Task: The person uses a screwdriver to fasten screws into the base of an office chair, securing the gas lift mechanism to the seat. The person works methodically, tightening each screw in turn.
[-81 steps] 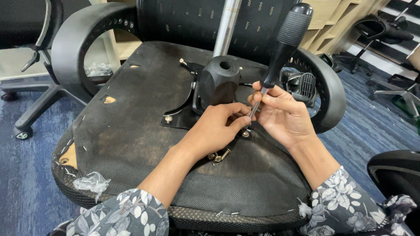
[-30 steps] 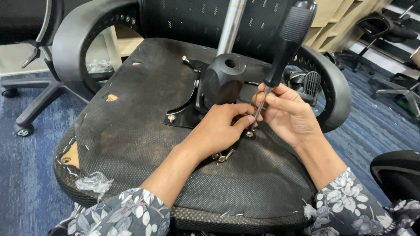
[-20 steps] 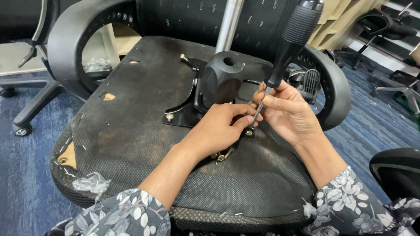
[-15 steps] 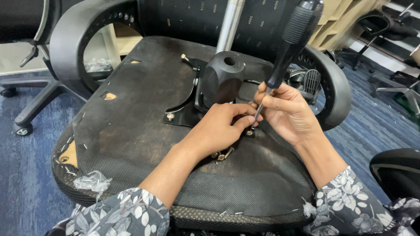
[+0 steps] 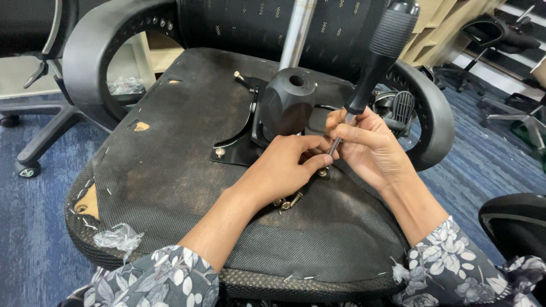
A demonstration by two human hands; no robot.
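Chair seat (image 5: pixel 170 187): we have the office chair flipped over, its worn black underside facing us, with armrest loops at both sides.
Mechanism plate (image 5: pixel 239 145): a black metal plate near the seat's centre, carrying a black hub (image 5: pixel 287 105) from which a silver column (image 5: pixel 296 31) rises away from us.
Screwdriver (image 5: pixel 378 54): its long axis runs steeply, black ribbed handle up and to the right, thin shaft pointing down-left to a bolt at the plate's near edge.
Right hand (image 5: pixel 372 150): our fingers are closed around the shaft just below the handle.
Left hand (image 5: pixel 281 170): curled, thumb and fingertips pinched at the screwdriver tip beside the bolt.
Loose bolts (image 5: pixel 289 200): brass-coloured, lying on the seat just under our left hand.
Plastic scrap (image 5: pixel 119 236): crumpled clear wrap at the seat's near left edge.
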